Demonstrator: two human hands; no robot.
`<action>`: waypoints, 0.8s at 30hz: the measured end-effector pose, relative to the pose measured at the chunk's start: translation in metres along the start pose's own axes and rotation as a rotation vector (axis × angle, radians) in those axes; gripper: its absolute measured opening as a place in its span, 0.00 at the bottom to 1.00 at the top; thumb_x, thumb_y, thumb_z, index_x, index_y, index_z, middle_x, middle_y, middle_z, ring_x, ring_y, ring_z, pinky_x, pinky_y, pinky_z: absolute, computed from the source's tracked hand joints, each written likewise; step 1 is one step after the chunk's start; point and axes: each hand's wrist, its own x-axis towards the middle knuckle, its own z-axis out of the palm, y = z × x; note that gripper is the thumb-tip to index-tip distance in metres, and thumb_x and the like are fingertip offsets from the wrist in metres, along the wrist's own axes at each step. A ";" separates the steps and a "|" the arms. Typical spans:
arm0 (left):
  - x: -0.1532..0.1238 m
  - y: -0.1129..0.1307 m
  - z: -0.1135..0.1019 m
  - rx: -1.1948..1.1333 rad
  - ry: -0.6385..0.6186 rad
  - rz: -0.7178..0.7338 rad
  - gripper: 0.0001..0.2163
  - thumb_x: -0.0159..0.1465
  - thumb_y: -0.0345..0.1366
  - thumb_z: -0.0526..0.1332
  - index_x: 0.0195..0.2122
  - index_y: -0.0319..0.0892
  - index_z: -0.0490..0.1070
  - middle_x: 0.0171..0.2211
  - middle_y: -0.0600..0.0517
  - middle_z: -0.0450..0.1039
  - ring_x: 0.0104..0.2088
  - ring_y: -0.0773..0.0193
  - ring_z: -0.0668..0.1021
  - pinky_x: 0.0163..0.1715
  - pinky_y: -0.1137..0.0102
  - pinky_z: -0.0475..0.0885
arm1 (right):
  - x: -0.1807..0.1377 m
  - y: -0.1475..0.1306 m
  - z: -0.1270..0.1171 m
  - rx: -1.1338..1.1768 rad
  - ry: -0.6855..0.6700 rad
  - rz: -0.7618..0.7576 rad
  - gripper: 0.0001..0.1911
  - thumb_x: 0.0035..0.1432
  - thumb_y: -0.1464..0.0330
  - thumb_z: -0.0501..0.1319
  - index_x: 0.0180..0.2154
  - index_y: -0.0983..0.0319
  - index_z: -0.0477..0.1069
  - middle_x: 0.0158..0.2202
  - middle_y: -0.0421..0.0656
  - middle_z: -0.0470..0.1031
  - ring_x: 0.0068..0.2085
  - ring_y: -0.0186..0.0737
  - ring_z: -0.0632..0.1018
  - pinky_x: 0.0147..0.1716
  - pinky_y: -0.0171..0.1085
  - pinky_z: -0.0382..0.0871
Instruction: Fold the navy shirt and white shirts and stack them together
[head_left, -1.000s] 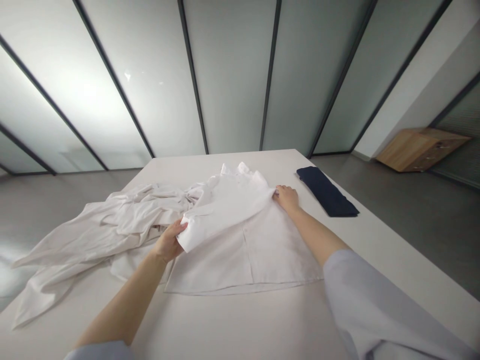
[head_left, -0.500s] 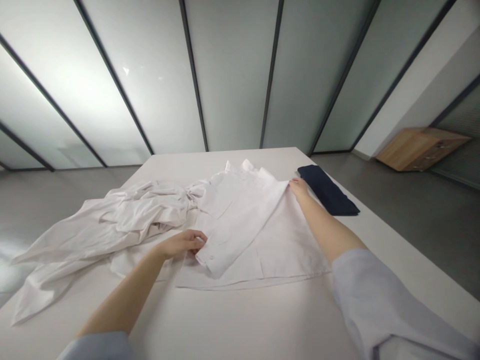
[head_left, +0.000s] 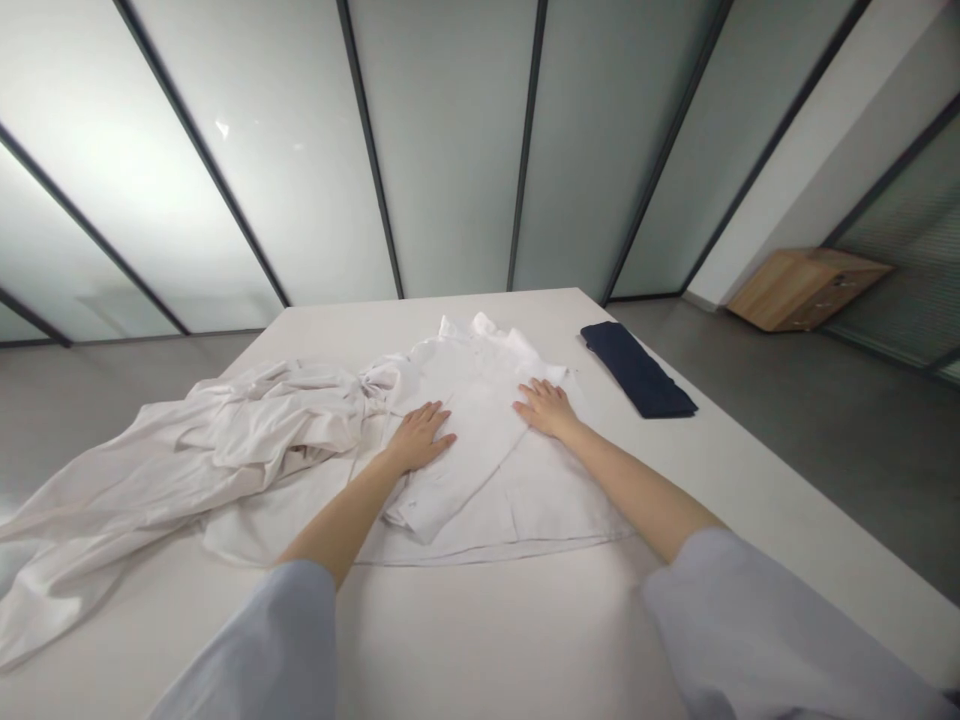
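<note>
A white garment with a collar, seemingly a shirt or lab coat point(head_left: 480, 460), lies spread on the table, its collar toward the far end and its hem toward me. One front panel is folded over at a slant across it. My left hand point(head_left: 418, 437) rests flat on the left part of the cloth, fingers spread. On the right part, near the folded edge, my right hand point(head_left: 547, 406) also lies flat with its fingers apart. Neither hand grips anything. Cloth directly beneath both palms is hidden.
Crumpled white cloth point(head_left: 247, 440) lies in a heap on the left and runs to the table's left edge. A folded dark navy cloth point(head_left: 637, 370) sits near the right edge of the white table point(head_left: 510, 640). Beyond stand a frosted glass partition point(head_left: 450, 150) and a wooden cabinet point(head_left: 802, 288).
Both hands have let go of the white garment's edges and moved inward onto it, now pressing flat. The lifted right part of the panel has come down. The view has shifted slightly.
</note>
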 end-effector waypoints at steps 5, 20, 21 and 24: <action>0.002 -0.006 0.001 0.009 -0.011 -0.007 0.25 0.67 0.48 0.50 0.62 0.41 0.61 0.67 0.43 0.54 0.67 0.54 0.57 0.64 0.57 0.53 | -0.003 0.007 -0.002 0.038 0.072 0.001 0.21 0.64 0.61 0.52 0.55 0.59 0.69 0.59 0.49 0.68 0.61 0.49 0.65 0.58 0.44 0.57; -0.003 -0.009 0.001 -0.055 0.009 -0.008 0.23 0.66 0.45 0.53 0.60 0.41 0.65 0.66 0.44 0.57 0.66 0.54 0.59 0.64 0.57 0.54 | -0.010 0.016 -0.005 0.145 0.025 -0.014 0.19 0.62 0.64 0.56 0.53 0.58 0.71 0.60 0.47 0.67 0.58 0.46 0.68 0.56 0.43 0.60; -0.003 -0.009 0.001 -0.051 0.005 -0.007 0.24 0.66 0.45 0.53 0.60 0.40 0.64 0.66 0.43 0.57 0.66 0.53 0.59 0.64 0.56 0.54 | -0.009 0.017 -0.004 0.146 0.024 -0.014 0.19 0.62 0.64 0.56 0.53 0.58 0.71 0.60 0.47 0.67 0.58 0.46 0.68 0.56 0.43 0.60; -0.003 -0.010 0.003 -0.032 -0.003 -0.001 0.25 0.67 0.46 0.52 0.62 0.41 0.62 0.67 0.43 0.55 0.67 0.53 0.58 0.64 0.56 0.54 | -0.009 0.018 -0.004 0.145 0.024 -0.015 0.19 0.61 0.63 0.57 0.53 0.58 0.71 0.59 0.48 0.68 0.59 0.47 0.68 0.56 0.43 0.60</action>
